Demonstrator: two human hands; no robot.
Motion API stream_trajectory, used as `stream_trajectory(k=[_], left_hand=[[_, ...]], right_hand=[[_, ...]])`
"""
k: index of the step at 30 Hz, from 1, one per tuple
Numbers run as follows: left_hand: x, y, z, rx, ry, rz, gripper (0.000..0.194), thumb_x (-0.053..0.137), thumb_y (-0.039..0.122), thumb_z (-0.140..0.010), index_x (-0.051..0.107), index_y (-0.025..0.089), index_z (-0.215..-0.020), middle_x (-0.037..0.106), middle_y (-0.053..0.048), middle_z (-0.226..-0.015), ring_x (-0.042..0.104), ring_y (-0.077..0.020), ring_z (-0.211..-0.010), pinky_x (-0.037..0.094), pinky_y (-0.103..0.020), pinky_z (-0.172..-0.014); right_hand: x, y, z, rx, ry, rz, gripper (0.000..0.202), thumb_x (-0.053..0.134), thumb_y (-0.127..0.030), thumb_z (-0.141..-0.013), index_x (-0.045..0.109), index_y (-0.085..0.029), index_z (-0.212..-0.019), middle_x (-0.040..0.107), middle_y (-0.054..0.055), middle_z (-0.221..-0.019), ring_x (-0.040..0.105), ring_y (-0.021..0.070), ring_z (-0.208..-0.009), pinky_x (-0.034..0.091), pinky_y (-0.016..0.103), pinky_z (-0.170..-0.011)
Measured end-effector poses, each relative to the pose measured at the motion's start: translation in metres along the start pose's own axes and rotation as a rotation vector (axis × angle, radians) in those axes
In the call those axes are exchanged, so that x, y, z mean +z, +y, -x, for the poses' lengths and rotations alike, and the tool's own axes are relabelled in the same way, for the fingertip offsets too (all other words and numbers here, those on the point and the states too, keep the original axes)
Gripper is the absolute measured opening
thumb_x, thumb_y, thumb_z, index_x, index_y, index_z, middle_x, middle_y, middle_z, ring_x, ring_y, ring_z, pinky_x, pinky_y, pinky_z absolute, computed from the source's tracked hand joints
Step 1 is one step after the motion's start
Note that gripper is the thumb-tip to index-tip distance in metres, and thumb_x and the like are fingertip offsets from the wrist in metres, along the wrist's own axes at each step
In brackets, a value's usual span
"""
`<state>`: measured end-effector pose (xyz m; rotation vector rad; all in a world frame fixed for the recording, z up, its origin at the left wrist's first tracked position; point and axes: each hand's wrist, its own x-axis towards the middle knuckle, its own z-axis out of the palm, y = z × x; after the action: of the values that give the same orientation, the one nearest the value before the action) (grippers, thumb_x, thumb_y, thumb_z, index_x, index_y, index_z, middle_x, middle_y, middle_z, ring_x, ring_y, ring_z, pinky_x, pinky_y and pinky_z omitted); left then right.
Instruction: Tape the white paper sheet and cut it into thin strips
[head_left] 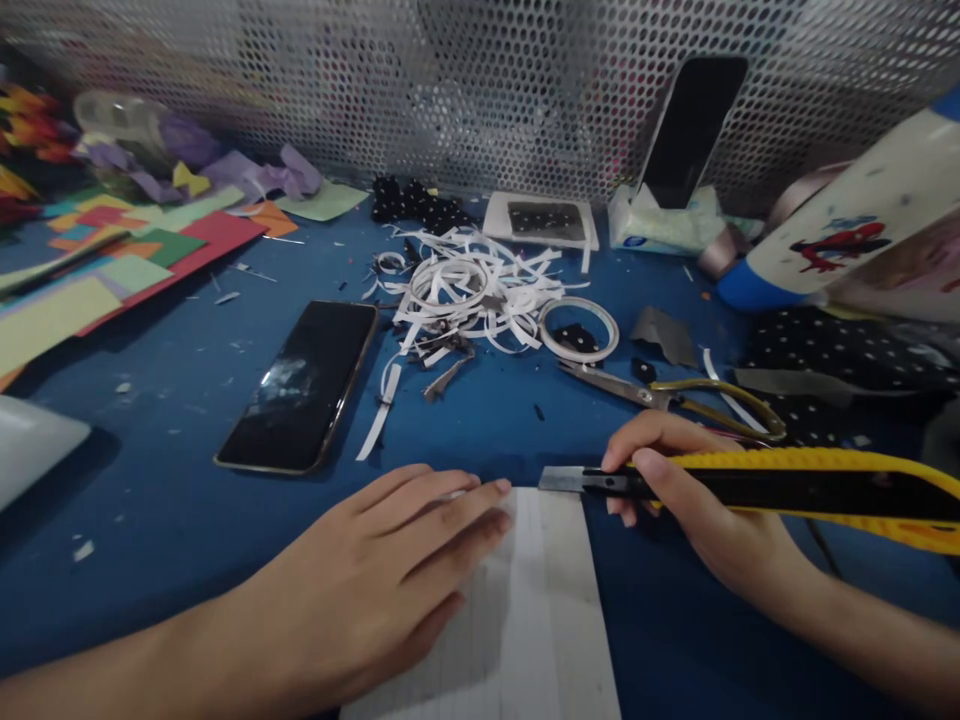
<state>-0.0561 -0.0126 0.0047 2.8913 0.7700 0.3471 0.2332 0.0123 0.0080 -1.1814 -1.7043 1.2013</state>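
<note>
Paper, toward tabletop's near edge, apparently whole where visible. Left hand: fingers extended over paper, gripping nothing. Cutter: gripped by closed fingers of right hand. Strips: heaped toward tabletop's far edge, presumably cut already. Blade: at paper's far edge; cuts left, cannot tell.
</note>
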Motion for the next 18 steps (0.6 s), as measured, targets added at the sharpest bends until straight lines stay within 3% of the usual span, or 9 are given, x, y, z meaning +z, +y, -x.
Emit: stream_trajectory(k=[18], left_hand=[[-0.0016,0.0008,-0.0007,-0.016,-0.033,0.02,0.044,0.04,0.017,-0.099,0.048,0.016,-0.142,0.045,-0.002,-0.15,0.046,-0.0242,-0.13,0.042,-0.041,-0.108]], right_hand=[[-0.0002,-0.0015,0.0004,0.003,0.01,0.017,0.021,0.052,-0.033,-0.1,0.064,-0.021,-0.087,0.066,-0.002,-0.064,0.062,0.008,-0.054,0.049,0.015,-0.051]])
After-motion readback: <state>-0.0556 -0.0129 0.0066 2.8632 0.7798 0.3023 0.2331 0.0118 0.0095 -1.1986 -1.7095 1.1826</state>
